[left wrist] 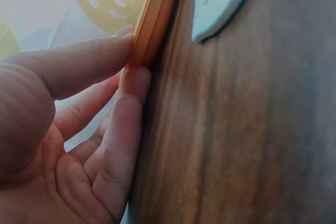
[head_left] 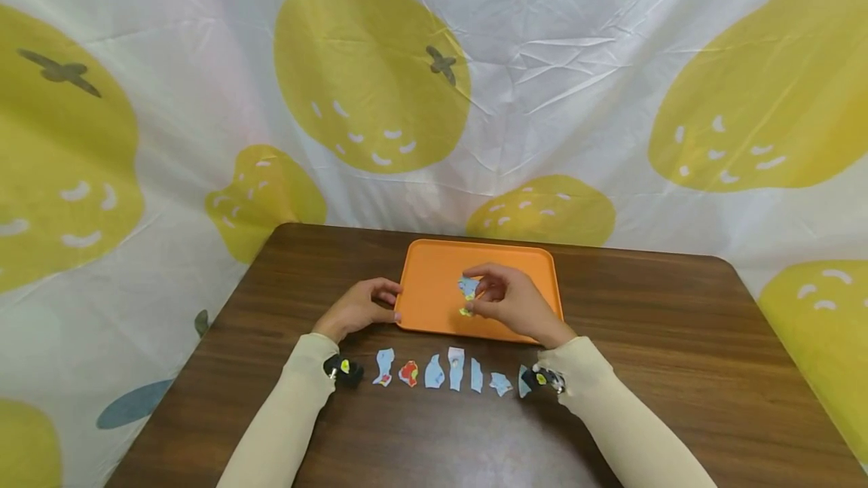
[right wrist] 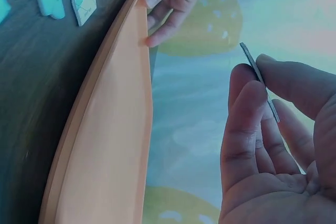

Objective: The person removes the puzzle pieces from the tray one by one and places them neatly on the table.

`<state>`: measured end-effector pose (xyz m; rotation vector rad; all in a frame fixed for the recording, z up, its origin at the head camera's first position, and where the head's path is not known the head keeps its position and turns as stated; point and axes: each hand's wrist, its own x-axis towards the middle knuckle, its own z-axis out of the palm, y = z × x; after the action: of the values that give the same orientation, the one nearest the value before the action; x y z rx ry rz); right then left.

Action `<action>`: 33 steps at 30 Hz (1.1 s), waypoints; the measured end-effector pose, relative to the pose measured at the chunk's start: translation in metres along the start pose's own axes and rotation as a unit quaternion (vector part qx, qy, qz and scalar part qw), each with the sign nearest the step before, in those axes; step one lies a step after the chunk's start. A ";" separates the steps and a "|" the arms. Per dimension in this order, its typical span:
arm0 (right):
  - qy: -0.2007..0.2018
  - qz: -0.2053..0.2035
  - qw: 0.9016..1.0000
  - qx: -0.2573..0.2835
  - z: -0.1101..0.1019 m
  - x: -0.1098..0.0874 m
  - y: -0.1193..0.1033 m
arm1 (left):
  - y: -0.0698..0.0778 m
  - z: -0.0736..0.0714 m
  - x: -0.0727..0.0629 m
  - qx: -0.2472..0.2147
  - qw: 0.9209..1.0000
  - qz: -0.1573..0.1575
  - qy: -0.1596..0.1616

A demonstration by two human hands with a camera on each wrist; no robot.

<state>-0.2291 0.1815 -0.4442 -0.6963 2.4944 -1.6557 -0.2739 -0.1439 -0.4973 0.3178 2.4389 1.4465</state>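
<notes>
My right hand [head_left: 511, 301] is above the orange tray [head_left: 429, 262], pinching a thin puzzle piece [head_left: 468, 287] between thumb and fingertips. That piece is light blue with some yellow; in the right wrist view it appears edge-on, apart from the tray. At the tray's near left side, my left hand [head_left: 361, 306] grips the rim between thumb and fingers, as the left wrist view shows up close. In front of the tray lies a row of several irregular puzzle pieces, mostly light blue, including a red one [head_left: 409, 373]. The rightmost piece [head_left: 524, 381] is partly hidden by the right wrist's camera.
Everything rests on a dark brown wooden table [head_left: 651, 307]. Behind it hangs a white curtain [head_left: 515, 96] printed with large yellow fruits. A dark wrist camera [head_left: 347, 371] sits close to the left end of the row.
</notes>
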 end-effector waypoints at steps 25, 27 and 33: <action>0.047 -0.014 0.999 -0.007 -0.022 -0.053 0.004 | 0.000 -0.004 -0.002 0.007 1.000 -0.013 -0.001; 0.047 -0.013 0.999 0.000 -0.024 -0.056 0.006 | 0.000 -0.004 -0.002 0.007 1.000 -0.014 -0.002; 0.045 -0.018 0.999 0.023 -0.029 -0.067 0.014 | 0.000 -0.004 -0.002 0.006 1.000 -0.010 -0.001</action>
<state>-0.1823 0.2383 -0.4570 -0.6789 2.5088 -1.7905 -0.2731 -0.1476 -0.4949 0.2960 2.4433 1.4217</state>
